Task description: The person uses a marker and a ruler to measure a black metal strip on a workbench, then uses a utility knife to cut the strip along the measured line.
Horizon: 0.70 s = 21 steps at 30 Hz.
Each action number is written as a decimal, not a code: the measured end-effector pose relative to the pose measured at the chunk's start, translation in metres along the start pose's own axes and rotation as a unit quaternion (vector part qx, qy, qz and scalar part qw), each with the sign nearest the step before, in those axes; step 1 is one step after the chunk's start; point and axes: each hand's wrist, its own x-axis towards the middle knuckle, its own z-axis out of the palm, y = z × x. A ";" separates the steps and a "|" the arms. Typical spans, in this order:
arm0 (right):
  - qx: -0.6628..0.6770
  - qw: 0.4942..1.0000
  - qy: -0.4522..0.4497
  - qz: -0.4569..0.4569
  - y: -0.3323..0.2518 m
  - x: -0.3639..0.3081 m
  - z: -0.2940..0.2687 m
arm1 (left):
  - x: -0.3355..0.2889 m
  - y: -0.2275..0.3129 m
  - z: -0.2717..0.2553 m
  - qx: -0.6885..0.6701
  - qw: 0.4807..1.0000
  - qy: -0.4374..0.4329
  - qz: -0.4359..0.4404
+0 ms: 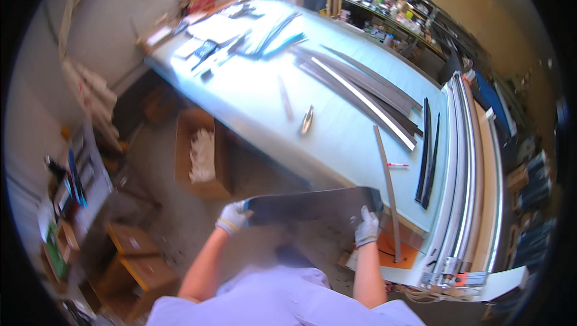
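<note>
Between my hands stretches a wide, dark, flexible-looking strip [309, 207], held level in front of my body, close to the table's near edge. My left hand [232, 217], in a white work glove, is closed on the strip's left end. At the other end, my gloved right hand [366, 226] grips the right edge with its thumb on top. Just past the right hand, a long thin grey bar [389, 197] reaches over the table edge. A red and white pen [397, 165] lies beside that bar.
The large pale-blue table [258, 106] bears long dark strips [360, 88], black curved strips [425, 158] and a small metal tool [307, 120]. Long rails [460, 188] line its right side. A cardboard box [182, 164] with white material stands on the floor; more cartons [144, 272] are lower left.
</note>
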 end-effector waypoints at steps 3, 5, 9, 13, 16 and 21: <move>-0.008 1.000 -0.019 0.010 -0.033 0.080 0.046 | 0.076 0.000 0.010 -0.053 0.995 -0.004 -0.081; -0.068 0.994 0.021 -0.079 -0.056 0.119 0.035 | 0.128 0.053 0.022 -0.080 0.985 -0.060 -0.144; -0.479 0.749 0.446 -0.109 0.000 0.153 -0.127 | 0.207 0.063 0.050 -0.017 0.983 -0.146 -0.107; -0.620 0.616 0.454 0.174 0.009 0.069 -0.161 | 0.237 0.087 0.020 -0.027 0.970 -0.212 -0.114; -0.692 0.618 0.318 0.197 0.006 0.027 -0.099 | 0.273 0.096 -0.003 0.081 0.969 -0.220 -0.075; -0.720 0.641 0.262 0.050 0.063 0.035 -0.094 | 0.345 0.047 -0.051 0.164 0.986 -0.041 -0.006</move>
